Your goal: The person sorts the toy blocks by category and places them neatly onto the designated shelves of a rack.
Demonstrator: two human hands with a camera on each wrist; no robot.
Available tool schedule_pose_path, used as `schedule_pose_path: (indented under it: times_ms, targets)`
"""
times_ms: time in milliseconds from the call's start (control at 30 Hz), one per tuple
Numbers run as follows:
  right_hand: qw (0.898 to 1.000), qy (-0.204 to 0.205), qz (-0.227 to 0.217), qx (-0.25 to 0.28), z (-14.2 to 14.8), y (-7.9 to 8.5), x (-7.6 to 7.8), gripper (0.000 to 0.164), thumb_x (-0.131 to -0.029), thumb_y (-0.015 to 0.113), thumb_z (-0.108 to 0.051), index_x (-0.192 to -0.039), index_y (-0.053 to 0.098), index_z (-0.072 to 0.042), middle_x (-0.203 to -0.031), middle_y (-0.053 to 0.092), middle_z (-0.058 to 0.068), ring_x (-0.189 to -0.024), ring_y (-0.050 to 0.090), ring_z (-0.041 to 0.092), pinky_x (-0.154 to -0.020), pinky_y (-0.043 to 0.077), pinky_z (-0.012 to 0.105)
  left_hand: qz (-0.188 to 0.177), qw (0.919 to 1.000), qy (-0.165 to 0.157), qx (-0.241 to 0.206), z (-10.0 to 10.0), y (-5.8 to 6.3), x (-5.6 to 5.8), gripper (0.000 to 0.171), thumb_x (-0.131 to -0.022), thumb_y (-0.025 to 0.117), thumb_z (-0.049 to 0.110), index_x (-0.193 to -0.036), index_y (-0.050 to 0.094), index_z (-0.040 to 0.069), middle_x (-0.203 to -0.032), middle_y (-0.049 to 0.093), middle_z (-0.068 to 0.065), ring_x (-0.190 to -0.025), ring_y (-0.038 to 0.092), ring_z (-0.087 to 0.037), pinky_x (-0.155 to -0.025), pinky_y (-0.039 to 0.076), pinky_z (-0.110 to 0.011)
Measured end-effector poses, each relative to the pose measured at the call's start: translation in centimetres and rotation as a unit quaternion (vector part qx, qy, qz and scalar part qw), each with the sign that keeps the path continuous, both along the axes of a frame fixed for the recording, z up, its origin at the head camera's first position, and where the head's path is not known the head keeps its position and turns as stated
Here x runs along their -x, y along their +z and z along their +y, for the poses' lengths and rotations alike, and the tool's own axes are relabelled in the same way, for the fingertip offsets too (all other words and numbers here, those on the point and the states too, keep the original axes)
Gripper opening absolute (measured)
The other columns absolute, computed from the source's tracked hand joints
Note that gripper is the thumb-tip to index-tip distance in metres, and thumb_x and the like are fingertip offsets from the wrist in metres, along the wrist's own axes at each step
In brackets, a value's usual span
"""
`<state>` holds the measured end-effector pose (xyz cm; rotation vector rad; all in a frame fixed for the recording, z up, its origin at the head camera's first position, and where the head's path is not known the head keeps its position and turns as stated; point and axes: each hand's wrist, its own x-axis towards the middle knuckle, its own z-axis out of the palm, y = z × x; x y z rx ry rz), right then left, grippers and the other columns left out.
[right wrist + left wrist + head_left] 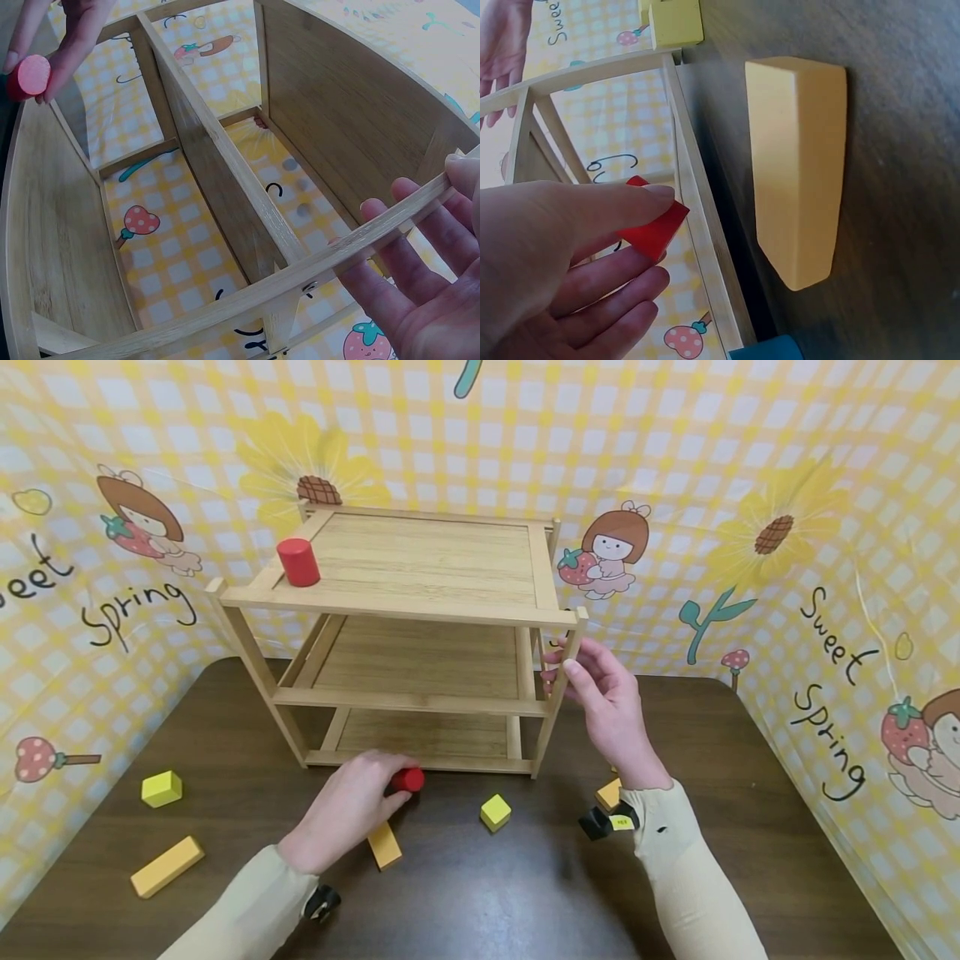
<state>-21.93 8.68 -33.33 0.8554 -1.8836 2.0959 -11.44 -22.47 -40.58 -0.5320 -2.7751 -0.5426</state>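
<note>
My left hand (348, 802) pinches a small red cylinder (411, 779) between thumb and fingers, low in front of the bottom shelf. In the left wrist view, the thumb lies over that red piece (657, 231) and the other fingers stay loosely bent. A three-tier wooden rack (405, 610) stands in the middle of the table. Its front right post (555, 710) is held by my right hand (611, 702), thumb in front and fingers behind, as the right wrist view also shows. Another red cylinder (299, 562) stands upright at the left of the top shelf.
An orange bar (386, 845) lies just below my left hand; another orange bar (167, 867) and a yellow block (162, 788) lie farther left. A yellow cube (495, 812) sits before the rack. By the right cuff is an orange block (609, 794). The left wrist view catches something blue (769, 349).
</note>
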Motion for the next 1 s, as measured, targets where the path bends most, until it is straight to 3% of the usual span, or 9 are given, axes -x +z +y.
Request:
schedule_pose_path:
  times_ms: [300,1000]
  targets:
    - [1.0,0.011,0.004,0.015,-0.08,-0.01,0.08,0.03,-0.106,0.051,-0.001,-0.132,0.052,0.013,-0.116,0.066,0.027,-0.094,0.07,0.03,-0.085,0.058,0.048,0.008,0.9999,-0.005,-0.004,-0.13,-0.11,-0.1,0.037,-0.077,0.09,0.008,-0.111,0.078,0.009,-0.111,0.073,-0.003,-0.102,0.067,-0.023,-0.085,0.057,-0.043]
    - [1.0,0.007,0.008,0.008,-0.06,-0.01,0.05,0.028,-0.106,0.051,-0.002,-0.132,0.055,0.009,-0.116,0.066,0.026,-0.094,0.071,0.03,-0.084,0.058,0.046,0.031,0.9992,0.0,-0.025,0.08,0.5,-0.3,0.037,-0.076,0.091,0.007,-0.11,0.076,0.009,-0.105,0.074,-0.002,-0.097,0.068,-0.021,-0.083,0.057,-0.042]
